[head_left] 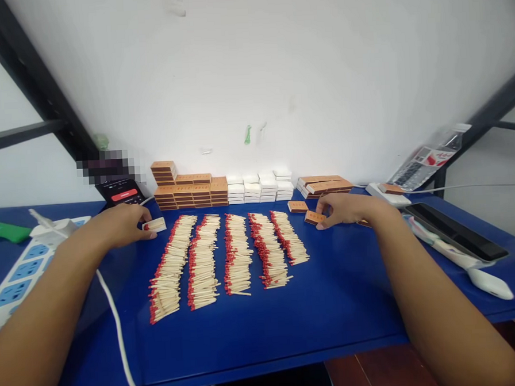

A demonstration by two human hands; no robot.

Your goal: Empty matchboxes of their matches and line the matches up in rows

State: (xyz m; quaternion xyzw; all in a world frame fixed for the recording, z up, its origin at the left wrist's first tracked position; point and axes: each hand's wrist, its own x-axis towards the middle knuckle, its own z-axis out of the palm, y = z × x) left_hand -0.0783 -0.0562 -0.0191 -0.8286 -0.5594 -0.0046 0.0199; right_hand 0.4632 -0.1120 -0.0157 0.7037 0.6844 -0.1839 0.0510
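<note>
At the left, my left hand grips a white matchbox tray with matches in it. My right hand is on the right side, its fingers closed on an orange matchbox cover. Another orange matchbox lies just beyond it. Between the hands, several rows of red-tipped matches lie on the blue table. Behind them stand stacked orange matchboxes at the left and stacked white trays in the middle.
More orange boxes lie against the wall. A power strip, a cable and a lit phone are at the left. At the right are a plastic bottle, a dark phone and a white device.
</note>
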